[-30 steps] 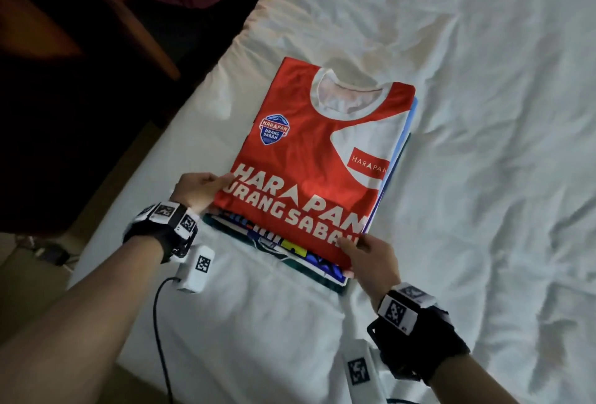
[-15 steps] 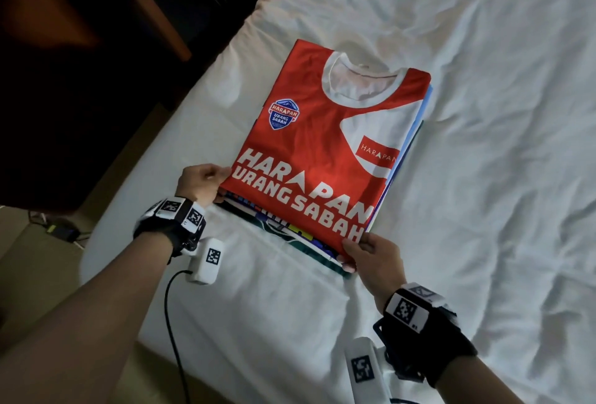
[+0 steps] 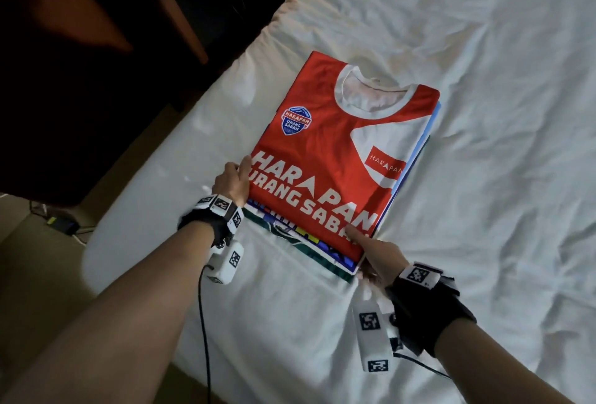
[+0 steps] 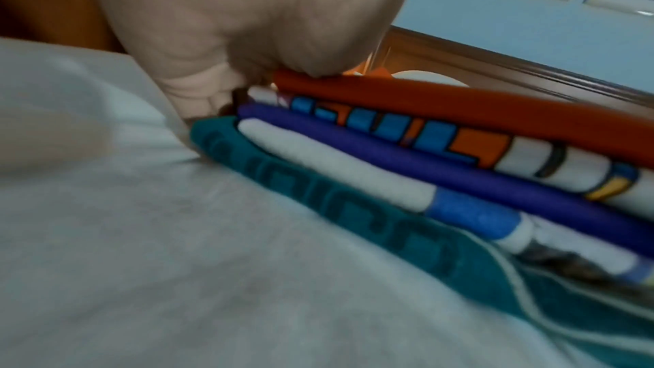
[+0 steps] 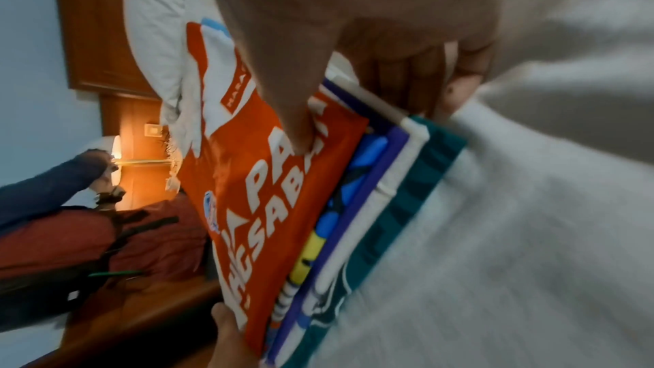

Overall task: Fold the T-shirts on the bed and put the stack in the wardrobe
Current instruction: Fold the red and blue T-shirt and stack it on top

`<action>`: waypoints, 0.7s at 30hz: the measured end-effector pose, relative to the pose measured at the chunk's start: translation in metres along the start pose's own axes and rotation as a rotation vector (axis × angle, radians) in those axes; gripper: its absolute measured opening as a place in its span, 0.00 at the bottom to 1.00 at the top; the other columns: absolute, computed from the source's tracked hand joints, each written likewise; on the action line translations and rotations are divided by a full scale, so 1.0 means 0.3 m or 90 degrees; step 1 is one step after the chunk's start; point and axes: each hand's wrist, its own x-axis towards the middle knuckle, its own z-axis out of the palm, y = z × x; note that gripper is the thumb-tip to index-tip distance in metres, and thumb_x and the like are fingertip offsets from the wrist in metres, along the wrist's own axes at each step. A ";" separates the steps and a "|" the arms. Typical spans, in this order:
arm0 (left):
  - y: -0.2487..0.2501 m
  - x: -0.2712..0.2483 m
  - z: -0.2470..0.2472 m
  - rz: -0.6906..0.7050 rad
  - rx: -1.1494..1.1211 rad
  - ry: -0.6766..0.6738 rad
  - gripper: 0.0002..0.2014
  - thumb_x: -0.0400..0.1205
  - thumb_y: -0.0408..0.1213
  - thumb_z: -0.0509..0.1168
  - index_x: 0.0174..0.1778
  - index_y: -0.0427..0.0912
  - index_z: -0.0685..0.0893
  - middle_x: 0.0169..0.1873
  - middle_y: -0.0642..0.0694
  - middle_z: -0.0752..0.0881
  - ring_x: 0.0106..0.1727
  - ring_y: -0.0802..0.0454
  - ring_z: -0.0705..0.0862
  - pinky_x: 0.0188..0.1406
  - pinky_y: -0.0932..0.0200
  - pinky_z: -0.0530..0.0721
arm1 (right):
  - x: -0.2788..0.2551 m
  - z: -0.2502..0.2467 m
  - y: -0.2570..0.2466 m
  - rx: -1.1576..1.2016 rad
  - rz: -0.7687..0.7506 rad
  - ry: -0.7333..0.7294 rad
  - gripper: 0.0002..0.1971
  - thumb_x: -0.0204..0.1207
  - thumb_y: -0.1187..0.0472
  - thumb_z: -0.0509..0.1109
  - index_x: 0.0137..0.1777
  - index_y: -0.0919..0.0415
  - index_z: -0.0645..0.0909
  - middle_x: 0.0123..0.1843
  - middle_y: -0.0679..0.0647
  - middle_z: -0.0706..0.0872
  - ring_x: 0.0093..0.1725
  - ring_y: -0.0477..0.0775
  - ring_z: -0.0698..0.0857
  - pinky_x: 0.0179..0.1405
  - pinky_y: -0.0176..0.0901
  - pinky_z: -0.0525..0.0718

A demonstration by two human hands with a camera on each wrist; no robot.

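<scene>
Gripping the stack (image 3: 342, 158) at its near corners, both hands' fingers (image 5: 417, 86) tuck beneath it, thumbs on top, long axis running away.

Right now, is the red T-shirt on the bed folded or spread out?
Folded. The red T-shirt lies as a neat rectangle, collar showing, on top of other folded shirts; the left wrist view shows its rounded fold edge.

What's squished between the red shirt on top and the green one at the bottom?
In the left wrist view, three folded shirts: a patterned one, a purple one and a white one.
</scene>
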 end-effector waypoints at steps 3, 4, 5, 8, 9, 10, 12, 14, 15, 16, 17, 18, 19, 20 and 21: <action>-0.020 -0.060 0.023 -0.020 -0.029 0.017 0.32 0.87 0.60 0.44 0.65 0.33 0.72 0.59 0.32 0.83 0.47 0.41 0.80 0.45 0.52 0.75 | 0.016 -0.026 0.033 -0.011 -0.072 0.002 0.24 0.66 0.48 0.82 0.51 0.67 0.85 0.42 0.60 0.92 0.34 0.55 0.88 0.34 0.44 0.85; -0.029 -0.090 0.028 -0.021 -0.032 0.019 0.32 0.87 0.60 0.43 0.65 0.33 0.72 0.59 0.32 0.83 0.50 0.39 0.81 0.45 0.51 0.75 | 0.018 -0.039 0.044 -0.005 -0.078 0.001 0.24 0.65 0.49 0.82 0.52 0.67 0.85 0.45 0.60 0.92 0.39 0.57 0.91 0.40 0.47 0.88; -0.042 -0.125 0.032 -0.029 -0.042 0.023 0.32 0.87 0.60 0.43 0.65 0.33 0.72 0.60 0.32 0.82 0.54 0.37 0.82 0.48 0.50 0.76 | 0.011 -0.054 0.051 0.005 -0.073 -0.009 0.24 0.65 0.50 0.83 0.54 0.66 0.85 0.46 0.60 0.92 0.43 0.60 0.92 0.47 0.51 0.89; -0.088 -0.273 0.067 -0.069 -0.090 0.036 0.31 0.88 0.59 0.45 0.66 0.32 0.73 0.63 0.29 0.81 0.62 0.31 0.81 0.56 0.45 0.76 | -0.029 -0.142 0.069 0.000 -0.070 -0.047 0.22 0.68 0.55 0.81 0.57 0.67 0.84 0.51 0.63 0.91 0.48 0.63 0.91 0.51 0.56 0.89; -0.101 -0.340 0.086 -0.089 -0.115 0.038 0.30 0.88 0.58 0.45 0.66 0.32 0.73 0.63 0.29 0.81 0.62 0.31 0.81 0.56 0.46 0.76 | -0.050 -0.182 0.071 -0.020 -0.079 -0.056 0.20 0.69 0.57 0.80 0.57 0.67 0.84 0.51 0.64 0.91 0.48 0.63 0.91 0.48 0.53 0.90; -0.115 -0.415 0.111 -0.109 -0.143 0.039 0.30 0.88 0.57 0.46 0.66 0.32 0.73 0.63 0.30 0.82 0.60 0.32 0.81 0.54 0.47 0.76 | -0.075 -0.224 0.076 -0.053 -0.087 -0.063 0.18 0.70 0.58 0.80 0.56 0.67 0.85 0.51 0.64 0.91 0.46 0.62 0.90 0.44 0.50 0.90; -0.132 -0.572 0.160 -0.164 -0.213 0.036 0.29 0.88 0.57 0.46 0.67 0.34 0.72 0.62 0.33 0.82 0.52 0.39 0.81 0.48 0.50 0.75 | -0.111 -0.314 0.096 -0.125 -0.082 -0.077 0.17 0.70 0.56 0.79 0.55 0.65 0.86 0.50 0.62 0.92 0.46 0.63 0.91 0.44 0.51 0.90; -0.151 -0.718 0.218 -0.222 -0.274 0.023 0.29 0.87 0.59 0.46 0.69 0.36 0.70 0.63 0.34 0.82 0.48 0.45 0.78 0.46 0.52 0.75 | -0.139 -0.398 0.132 -0.186 -0.075 -0.096 0.19 0.70 0.53 0.80 0.57 0.63 0.87 0.50 0.60 0.92 0.51 0.65 0.90 0.55 0.58 0.88; -0.157 -0.774 0.243 -0.234 -0.294 0.023 0.29 0.87 0.60 0.46 0.69 0.37 0.70 0.63 0.34 0.82 0.48 0.45 0.78 0.46 0.53 0.75 | -0.144 -0.432 0.151 -0.212 -0.075 -0.099 0.21 0.69 0.51 0.80 0.58 0.61 0.87 0.50 0.58 0.92 0.52 0.63 0.90 0.58 0.60 0.87; -0.159 -0.815 0.262 -0.238 -0.307 0.032 0.29 0.87 0.60 0.46 0.70 0.37 0.69 0.63 0.34 0.81 0.48 0.46 0.78 0.45 0.53 0.76 | -0.151 -0.457 0.166 -0.239 -0.077 -0.104 0.23 0.67 0.48 0.80 0.59 0.59 0.87 0.49 0.56 0.92 0.50 0.61 0.91 0.57 0.58 0.87; -0.163 -0.835 0.275 -0.241 -0.317 0.039 0.29 0.87 0.60 0.46 0.70 0.37 0.68 0.63 0.34 0.81 0.48 0.46 0.78 0.45 0.52 0.76 | -0.154 -0.471 0.175 -0.262 -0.089 -0.105 0.24 0.66 0.46 0.80 0.60 0.58 0.86 0.50 0.54 0.92 0.48 0.57 0.91 0.53 0.52 0.88; -0.160 -0.841 0.277 -0.247 -0.325 0.039 0.29 0.87 0.61 0.46 0.70 0.38 0.68 0.62 0.36 0.81 0.49 0.46 0.78 0.45 0.52 0.76 | -0.165 -0.474 0.174 -0.280 -0.106 -0.104 0.26 0.67 0.46 0.80 0.62 0.59 0.85 0.50 0.53 0.92 0.46 0.53 0.91 0.46 0.45 0.88; -0.156 -0.833 0.272 -0.257 -0.334 0.040 0.29 0.87 0.61 0.45 0.70 0.39 0.68 0.59 0.38 0.81 0.48 0.46 0.78 0.45 0.52 0.76 | -0.168 -0.473 0.168 -0.279 -0.121 -0.099 0.27 0.68 0.48 0.79 0.64 0.60 0.82 0.52 0.54 0.91 0.44 0.51 0.90 0.40 0.40 0.86; -0.150 -0.815 0.258 -0.262 -0.341 0.047 0.29 0.86 0.62 0.45 0.70 0.41 0.68 0.55 0.41 0.80 0.47 0.46 0.79 0.45 0.53 0.76 | -0.170 -0.466 0.160 -0.247 -0.127 -0.096 0.29 0.69 0.49 0.79 0.66 0.61 0.77 0.54 0.55 0.89 0.45 0.52 0.90 0.38 0.40 0.85; -0.152 -0.786 0.244 -0.254 -0.353 0.055 0.29 0.86 0.64 0.46 0.70 0.43 0.68 0.53 0.44 0.81 0.44 0.48 0.81 0.43 0.54 0.77 | -0.162 -0.459 0.149 -0.193 -0.126 -0.095 0.31 0.70 0.50 0.79 0.68 0.60 0.71 0.55 0.58 0.89 0.45 0.54 0.90 0.39 0.44 0.86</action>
